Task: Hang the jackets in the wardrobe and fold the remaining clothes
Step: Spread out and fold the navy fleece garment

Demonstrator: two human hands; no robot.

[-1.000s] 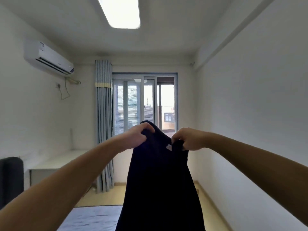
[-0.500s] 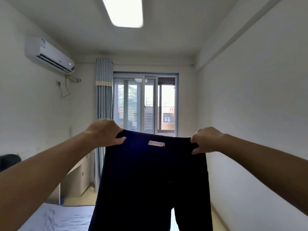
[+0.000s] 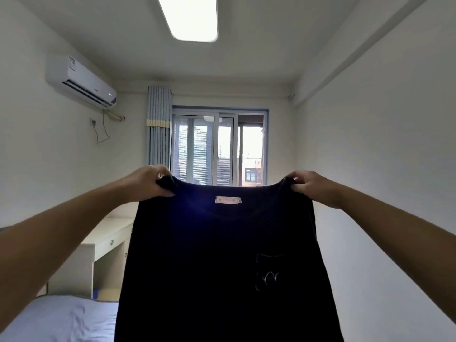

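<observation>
Holding a dark top (image 3: 222,255) up at arm's length in front of a window (image 3: 219,149), a person pinches one shoulder of it in the left hand (image 3: 150,182) and the other in the right hand (image 3: 312,186), each with fingers curled over a bunched bit of the fabric's edge. The garment hangs flat between the two hands, a pale label (image 3: 228,200) at the neckline and a small chest pocket (image 3: 269,270) facing the camera.

Each grip takes only a small pinch at the top edge, so a slip on either side would likely let the top swing down lopsided and crumple. Spread wide, the cloth also screens most of what lies below and ahead, and laying it down blind on the bed (image 3: 49,319) at lower left could leave creases or a skewed fold.

The hem is cut off by the bottom of the frame, and whether it clears the bed or the floor cannot be told. Any sleeves are lost in the dark cloth. Print on the label and stitching on the pocket are too small to read. Part of the desk (image 3: 108,233) beyond the bed is covered by the garment. No wardrobe, jackets or other clothes are in view.
</observation>
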